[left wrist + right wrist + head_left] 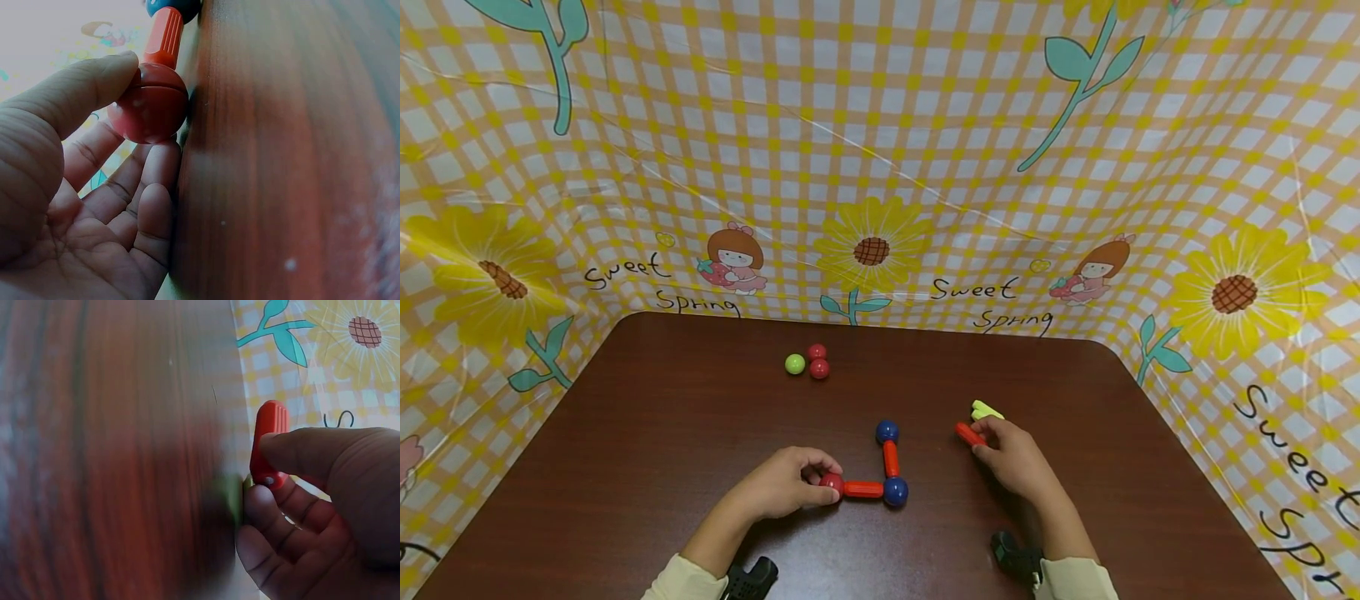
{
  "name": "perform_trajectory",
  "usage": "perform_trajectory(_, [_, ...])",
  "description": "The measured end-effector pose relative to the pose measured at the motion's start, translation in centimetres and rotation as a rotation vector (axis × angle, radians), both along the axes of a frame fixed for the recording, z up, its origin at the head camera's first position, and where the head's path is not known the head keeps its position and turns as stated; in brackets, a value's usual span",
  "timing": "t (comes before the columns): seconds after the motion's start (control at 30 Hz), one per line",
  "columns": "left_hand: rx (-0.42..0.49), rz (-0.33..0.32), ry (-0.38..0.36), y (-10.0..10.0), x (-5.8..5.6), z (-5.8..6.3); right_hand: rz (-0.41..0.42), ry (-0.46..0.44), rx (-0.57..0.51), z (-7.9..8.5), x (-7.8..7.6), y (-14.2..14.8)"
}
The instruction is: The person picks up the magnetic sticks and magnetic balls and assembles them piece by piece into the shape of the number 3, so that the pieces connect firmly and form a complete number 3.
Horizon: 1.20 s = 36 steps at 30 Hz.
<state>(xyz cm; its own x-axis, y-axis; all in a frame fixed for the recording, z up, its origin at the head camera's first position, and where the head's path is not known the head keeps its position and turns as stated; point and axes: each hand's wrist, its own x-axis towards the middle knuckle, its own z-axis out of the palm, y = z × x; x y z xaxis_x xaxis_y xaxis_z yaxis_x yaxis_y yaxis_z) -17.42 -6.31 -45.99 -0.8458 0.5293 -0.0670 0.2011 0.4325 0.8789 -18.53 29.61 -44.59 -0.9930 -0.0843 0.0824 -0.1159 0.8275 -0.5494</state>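
Between thumb and fingers, my left hand (792, 483) holds a red ball (150, 106) at the left end of an L-shaped chain. From that ball a red stick (863, 489) runs right to a blue ball (896, 492) at the corner. A second red stick (891, 458) leads away from the corner to another blue ball (887, 431). Off to the right, my right hand (1011, 457) pinches a loose red stick (270, 444) with a small silvery tip at its lower end. Yellow-green sticks (985, 410) lie just beyond its fingers, partly hidden.
Toward the back of the dark brown table (685, 400) sit a lime green ball (794, 364) and two red balls (818, 368), close together. A checked, flower-printed cloth (880, 150) rises behind the table and along both sides.
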Motion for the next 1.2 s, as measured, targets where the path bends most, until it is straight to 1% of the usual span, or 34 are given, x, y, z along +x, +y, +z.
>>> perform_trajectory(0.27, [-0.002, -0.007, 0.001, 0.0, 0.0, 0.1, 0.011, 0.026, -0.031, 0.1, -0.1, -0.4])
perform_trajectory(0.5, [-0.003, -0.009, -0.005, 0.0, 0.0, 0.0, 0.026, -0.004, -0.055, 0.2, 0.0, -1.0])
perform_trajectory(0.7, [0.005, -0.007, -0.02, 0.0, 0.0, 0.1, 0.044, -0.022, -0.098, 0.1, -0.1, -1.8])
perform_trajectory(1.0, [0.006, -0.004, -0.015, -0.1, 0.0, 0.1, 0.051, -0.029, -0.137, -0.1, -0.7, -3.2])
perform_trajectory(1.13, [0.002, -0.003, -0.018, 0.0, 0.0, 0.0, 0.059, -0.039, -0.163, 0.2, -1.1, -4.1])
perform_trajectory(1.2, [0.005, -0.002, -0.017, 0.0, 0.0, 0.1, 0.077, -0.044, -0.176, 0.4, -1.4, -4.6])
